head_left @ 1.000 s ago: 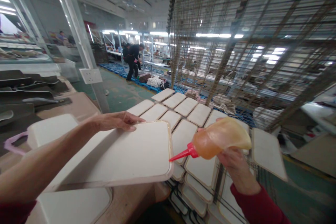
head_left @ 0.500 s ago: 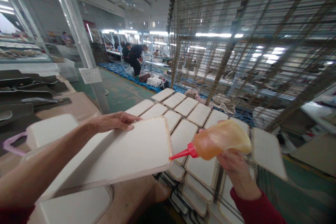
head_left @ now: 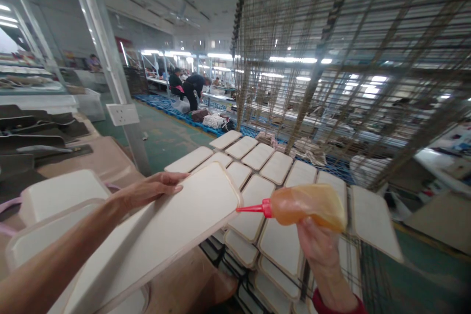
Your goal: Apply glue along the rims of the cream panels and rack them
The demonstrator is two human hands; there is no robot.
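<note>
My left hand (head_left: 156,187) grips the far edge of a long white panel (head_left: 184,221) with rounded corners, thumb on its face. A shiny yellowish line runs along the panel's end rim. In my right hand (head_left: 319,243) lies a soft squeeze bottle (head_left: 307,206) of amber liquid, held sideways. Its red nozzle (head_left: 253,208) points left, the tip at the panel's right corner. The fingers behind the bottle are mostly hidden. Behind and below the bottle, several smaller white panels (head_left: 277,167) with tan rims lie in rows on a rack.
Further white panels (head_left: 62,196) are stacked at my left beside dark moulded pieces (head_left: 33,132). A metal post (head_left: 110,59) with a socket box (head_left: 122,114) stands ahead. A tall wire grid (head_left: 305,34) leans over the right side. Two people (head_left: 191,89) work in the distance.
The long panel has turned, its right end swinging away from me. The bottle has become more level, its nozzle tip moving slightly up along with the panel's corner.
</note>
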